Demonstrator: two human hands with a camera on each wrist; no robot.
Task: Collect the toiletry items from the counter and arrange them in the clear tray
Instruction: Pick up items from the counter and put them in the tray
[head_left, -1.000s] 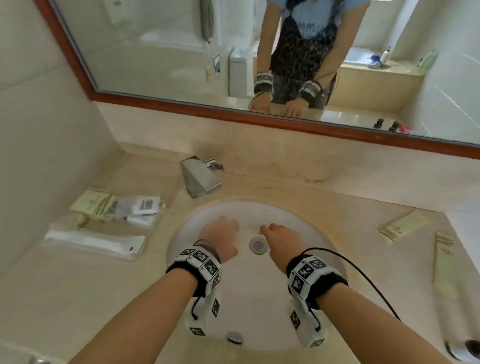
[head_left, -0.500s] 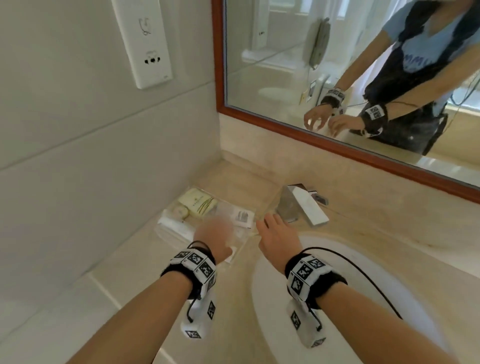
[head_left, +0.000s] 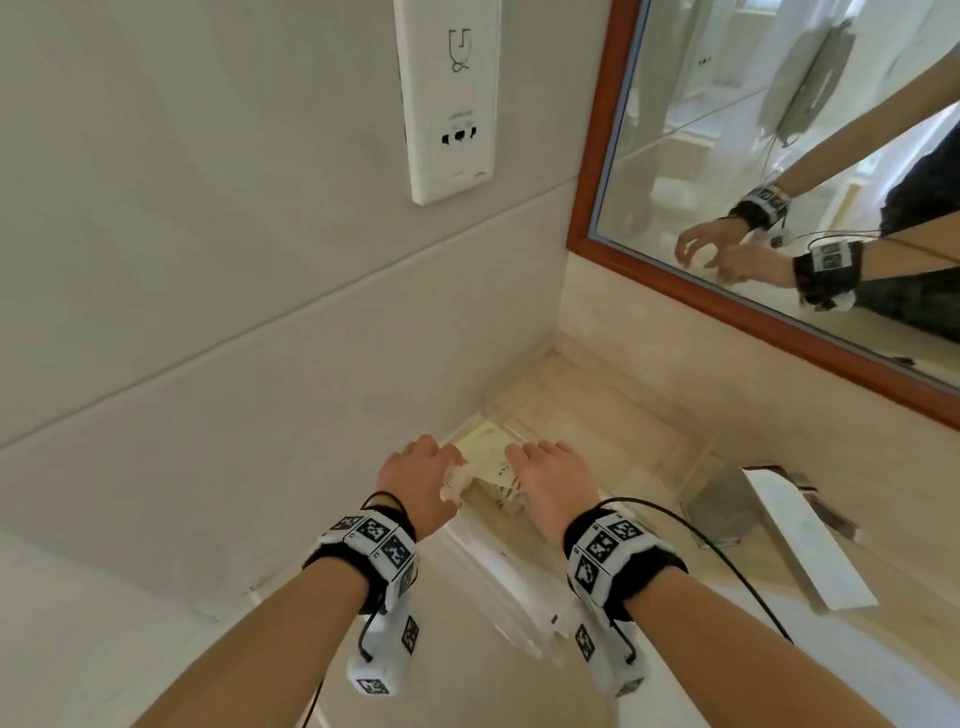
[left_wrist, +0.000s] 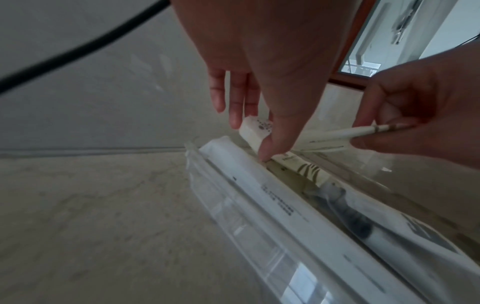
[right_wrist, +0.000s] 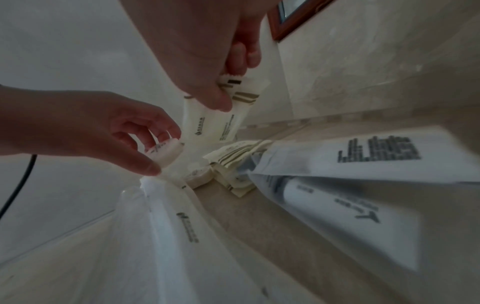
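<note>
The clear tray sits in the counter's left corner, under the mirror. Both hands hover over its left end. My left hand pinches a small white round packet between thumb and fingers. My right hand pinches a couple of flat cream sachets by their top edge, so they hang down. More cream sachets lie stacked in the tray below. Long white wrapped packets lie along the tray's near side, with another printed white packet to the right.
A chrome faucet stands just right of the tray, with the sink basin below it. The tiled wall with a white socket plate closes the left side. The wood-framed mirror runs along the back.
Both hands have moved left from over the sink basin to the tray in the corner. The left now pinches a small white packet and the right holds cream sachets.
</note>
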